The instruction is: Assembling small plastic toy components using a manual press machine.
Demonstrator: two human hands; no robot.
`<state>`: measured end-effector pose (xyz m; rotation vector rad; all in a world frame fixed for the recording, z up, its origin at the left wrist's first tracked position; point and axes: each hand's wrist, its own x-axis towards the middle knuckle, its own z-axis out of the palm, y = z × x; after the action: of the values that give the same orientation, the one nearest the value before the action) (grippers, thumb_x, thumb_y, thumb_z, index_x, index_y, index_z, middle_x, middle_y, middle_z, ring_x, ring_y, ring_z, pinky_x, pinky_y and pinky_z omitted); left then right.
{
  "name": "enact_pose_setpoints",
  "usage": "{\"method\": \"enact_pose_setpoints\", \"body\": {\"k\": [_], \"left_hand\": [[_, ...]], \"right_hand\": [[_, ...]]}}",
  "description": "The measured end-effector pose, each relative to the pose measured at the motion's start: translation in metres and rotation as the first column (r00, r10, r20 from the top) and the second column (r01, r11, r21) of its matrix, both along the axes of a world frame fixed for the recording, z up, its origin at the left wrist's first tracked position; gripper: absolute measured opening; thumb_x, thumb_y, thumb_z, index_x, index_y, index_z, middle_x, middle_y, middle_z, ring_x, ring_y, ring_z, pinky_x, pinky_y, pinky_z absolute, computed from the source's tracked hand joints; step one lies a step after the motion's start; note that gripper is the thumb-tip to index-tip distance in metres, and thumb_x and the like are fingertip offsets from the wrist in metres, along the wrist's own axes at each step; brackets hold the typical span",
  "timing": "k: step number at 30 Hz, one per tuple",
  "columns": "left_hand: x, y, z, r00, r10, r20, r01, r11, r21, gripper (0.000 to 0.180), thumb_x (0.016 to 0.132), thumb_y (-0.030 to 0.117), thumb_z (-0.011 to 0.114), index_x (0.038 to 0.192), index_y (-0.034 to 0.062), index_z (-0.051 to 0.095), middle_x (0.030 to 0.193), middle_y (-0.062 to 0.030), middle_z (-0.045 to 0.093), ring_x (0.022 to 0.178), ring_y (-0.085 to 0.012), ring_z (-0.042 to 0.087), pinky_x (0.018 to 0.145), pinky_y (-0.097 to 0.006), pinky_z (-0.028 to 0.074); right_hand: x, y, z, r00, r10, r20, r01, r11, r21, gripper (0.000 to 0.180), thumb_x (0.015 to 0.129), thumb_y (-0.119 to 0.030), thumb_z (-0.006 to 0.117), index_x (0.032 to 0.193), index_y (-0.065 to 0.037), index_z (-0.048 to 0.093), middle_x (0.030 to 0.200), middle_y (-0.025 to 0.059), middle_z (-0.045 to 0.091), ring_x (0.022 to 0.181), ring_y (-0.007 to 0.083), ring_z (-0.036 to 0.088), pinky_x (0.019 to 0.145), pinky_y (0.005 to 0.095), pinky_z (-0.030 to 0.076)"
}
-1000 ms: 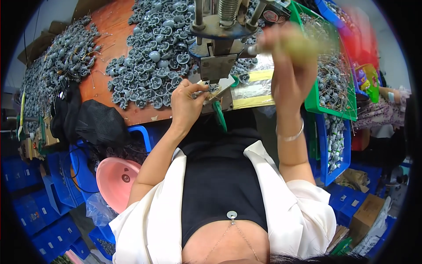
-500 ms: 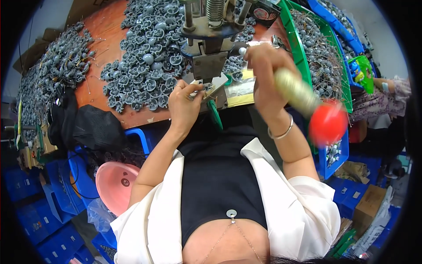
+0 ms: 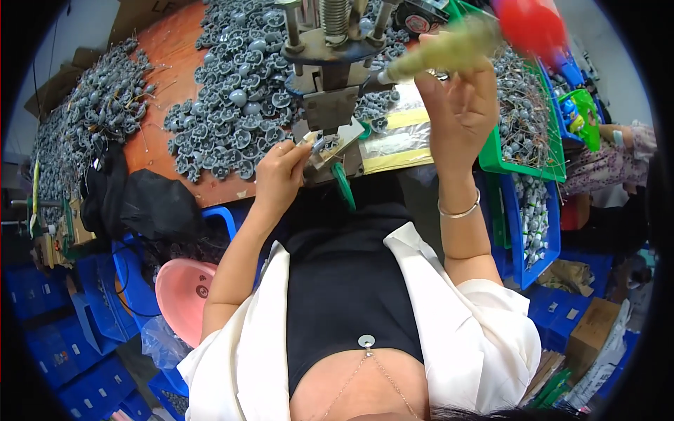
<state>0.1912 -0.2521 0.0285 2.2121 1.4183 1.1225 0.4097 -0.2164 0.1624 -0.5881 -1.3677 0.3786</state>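
My left hand [image 3: 277, 175] is closed, its thumb and finger pinched at a small grey plastic part [image 3: 324, 144] on the pale fixture [image 3: 344, 142] under the press. Above that fixture stands the metal hand press [image 3: 330, 109], with a spring on top. My right hand [image 3: 465, 116], palm showing, is up at the press's lever handle [image 3: 442, 52]; fingers pass behind the handle, the thumb lies beside it. The handle is smeared by motion, as is the red ball [image 3: 531, 27] at its end. A bangle [image 3: 460, 205] circles my right wrist.
Grey plastic parts [image 3: 239, 105] lie heaped left of the press. Further left are wired parts [image 3: 105, 102]. A green bin [image 3: 523, 156] of wired parts and a blue bin [image 3: 516, 238] stand at right. A pink basin [image 3: 179, 298] is below left. Another person's sleeve [image 3: 611, 165] shows at right.
The lever handle and red ball have swung up and away from me, my right hand turning palm into view. My left hand has drawn slightly left from the fixture.
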Motion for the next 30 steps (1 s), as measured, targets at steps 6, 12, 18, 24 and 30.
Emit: {"method": "enact_pose_setpoints", "body": {"k": [6,12,18,24,30], "left_hand": [[-0.002,0.003,0.010,0.972,-0.066,-0.226,0.087,0.993,0.083,0.039,0.061,-0.004,0.061,0.099,0.0042,0.064,0.079,-0.0082,0.056,0.079,-0.0267,0.059,0.064,-0.036,0.049],[-0.007,0.002,0.007,0.980,-0.069,-0.184,0.086,0.992,0.089,0.043,0.059,-0.006,0.063,0.100,0.0025,0.067,0.074,-0.0102,0.053,0.071,-0.0273,0.057,0.063,-0.036,0.046],[-0.002,0.002,0.017,0.969,-0.030,-0.244,0.047,0.997,0.064,0.025,0.077,-0.003,0.058,0.099,0.0040,0.068,0.072,-0.0112,0.050,0.066,-0.0271,0.054,0.059,-0.033,0.043],[0.005,-0.021,0.046,0.971,-0.175,0.163,0.236,0.813,-0.532,0.015,0.088,0.011,0.057,0.085,-0.0009,0.066,0.065,-0.0055,0.062,0.050,-0.0140,0.054,0.048,-0.028,0.041],[-0.014,-0.044,0.070,0.601,0.198,0.775,0.668,0.408,-0.622,0.022,0.093,0.015,0.052,0.083,-0.0027,0.060,0.069,-0.0123,0.064,0.052,-0.0143,0.059,0.045,-0.022,0.047]], "right_hand": [[0.022,-0.026,-0.050,0.944,-0.102,0.314,0.194,0.942,-0.276,0.023,0.080,0.003,0.065,0.101,0.004,0.058,0.100,0.0090,0.062,0.096,0.0175,0.058,0.087,0.0283,0.043],[0.054,-0.046,-0.085,0.908,-0.151,0.390,0.308,0.872,-0.379,0.015,0.079,-0.003,0.066,0.093,0.001,0.062,0.089,0.0096,0.064,0.086,0.0184,0.061,0.078,0.0272,0.045],[0.103,-0.039,-0.084,0.824,-0.324,0.465,0.489,0.821,-0.294,0.009,0.081,-0.004,0.065,0.088,0.002,0.064,0.081,0.0089,0.065,0.077,0.0168,0.062,0.071,0.0278,0.047],[0.231,0.011,-0.085,0.546,-0.603,0.581,0.833,0.464,-0.301,0.016,0.082,-0.017,0.065,0.087,-0.001,0.069,0.072,0.0104,0.069,0.064,0.0156,0.066,0.059,0.0274,0.049],[0.271,0.041,-0.085,0.095,-0.491,0.866,0.957,0.284,0.057,0.018,0.079,-0.027,0.066,0.081,-0.009,0.070,0.084,0.0129,0.066,0.079,0.0290,0.066,0.067,0.0397,0.052]]}}
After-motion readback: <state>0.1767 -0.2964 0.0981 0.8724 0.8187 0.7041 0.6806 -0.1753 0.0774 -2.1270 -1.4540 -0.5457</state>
